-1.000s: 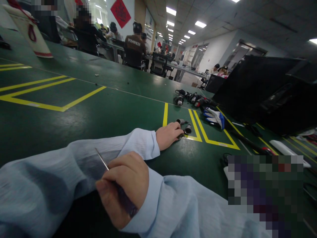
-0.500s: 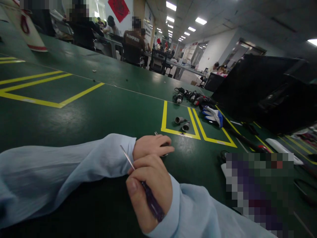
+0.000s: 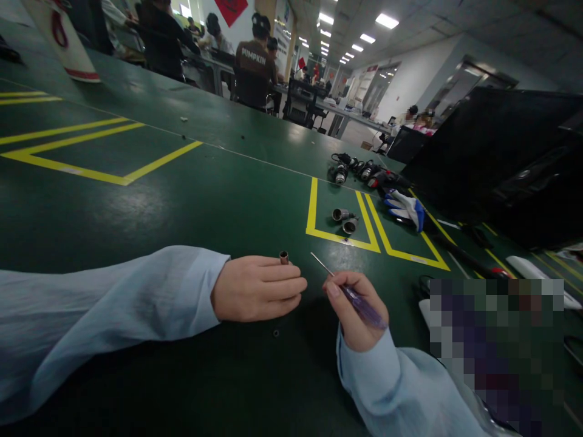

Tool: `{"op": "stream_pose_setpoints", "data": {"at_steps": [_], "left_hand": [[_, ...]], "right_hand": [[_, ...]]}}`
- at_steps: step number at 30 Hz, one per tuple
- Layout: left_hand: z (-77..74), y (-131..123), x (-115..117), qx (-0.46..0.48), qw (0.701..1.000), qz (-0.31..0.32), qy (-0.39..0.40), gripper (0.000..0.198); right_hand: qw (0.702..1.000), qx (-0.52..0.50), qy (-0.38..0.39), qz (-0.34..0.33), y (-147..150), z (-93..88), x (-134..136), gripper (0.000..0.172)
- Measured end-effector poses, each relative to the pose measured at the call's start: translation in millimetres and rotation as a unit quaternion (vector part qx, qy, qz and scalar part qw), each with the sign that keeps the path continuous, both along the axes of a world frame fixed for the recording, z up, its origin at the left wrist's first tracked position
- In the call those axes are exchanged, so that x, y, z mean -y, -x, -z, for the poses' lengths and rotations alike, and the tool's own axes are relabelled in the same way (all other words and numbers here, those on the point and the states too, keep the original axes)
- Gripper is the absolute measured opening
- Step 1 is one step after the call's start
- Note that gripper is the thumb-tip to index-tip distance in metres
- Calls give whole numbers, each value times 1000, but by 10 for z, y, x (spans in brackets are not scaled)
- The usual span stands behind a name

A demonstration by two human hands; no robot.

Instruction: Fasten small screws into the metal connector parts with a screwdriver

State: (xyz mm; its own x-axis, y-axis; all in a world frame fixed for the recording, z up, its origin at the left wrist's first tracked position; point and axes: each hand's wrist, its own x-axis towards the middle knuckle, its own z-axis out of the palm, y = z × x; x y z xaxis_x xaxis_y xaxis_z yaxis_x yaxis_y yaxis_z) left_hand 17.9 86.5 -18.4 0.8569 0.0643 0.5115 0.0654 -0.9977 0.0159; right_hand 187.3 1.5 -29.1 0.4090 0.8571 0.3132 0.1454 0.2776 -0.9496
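Note:
My left hand [image 3: 259,289] is closed around a small metal cylinder [image 3: 284,258], whose open round end sticks up above the fingers; the rest of it is hidden. To its right, my right hand [image 3: 357,309] grips a screwdriver [image 3: 365,308] with a see-through purple handle. Its thin shaft points up and left toward the cylinder, without touching it. A small dark ring [image 3: 276,333] lies on the green table [image 3: 200,376] just below my left hand. Beyond the hands, two metal sockets [image 3: 350,226] lie inside a yellow taped outline.
Several dark metal parts with cables [image 3: 359,170] and a white-and-blue glove [image 3: 405,209] lie farther back. A black monitor [image 3: 492,170] stands at right, near a pixelated area. A white-and-red container [image 3: 68,48] stands far left. People sit at tables behind.
My right hand has moved right with the screwdriver, away from in front of my left hand. The cylinder's open end and the small ring now show. The view has shifted slightly.

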Motion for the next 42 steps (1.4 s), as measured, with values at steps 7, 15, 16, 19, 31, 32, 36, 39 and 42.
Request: {"op": "stream_pose_setpoints", "data": {"at_steps": [7, 15, 16, 19, 31, 32, 36, 39, 42], "left_hand": [[-48, -3, -73, -71, 997, 3, 6, 38], [9, 26, -372, 9, 993, -27, 113, 31], [25, 26, -390, 11, 991, -22, 129, 31], [29, 23, -407, 26, 986, -17, 163, 32], [-1, -45, -305, 154, 875, -103, 448, 31], [9, -57, -304, 164, 851, -93, 491, 34], [2, -90, -291, 174, 797, -86, 572, 40], [-38, -95, -270, 171, 779, -92, 596, 40], [-66, -97, -255, 163, 759, -88, 624, 44]], "right_hand": [[998, -55, 32, 13, -27, 76, -132, 5], [998, -36, 12, 50, 61, -7, -180, 20], [998, -33, 1, 58, 68, -12, -177, 22], [996, -21, -22, 81, 76, -12, -166, 28], [997, 67, -9, 34, 81, 46, -144, 33], [997, 75, -5, 34, 75, 56, -145, 33], [993, 105, 11, 48, 44, 86, -151, 34], [991, 116, 18, 69, 28, 82, -159, 32], [992, 97, 22, 71, 22, 58, -173, 29]]}}
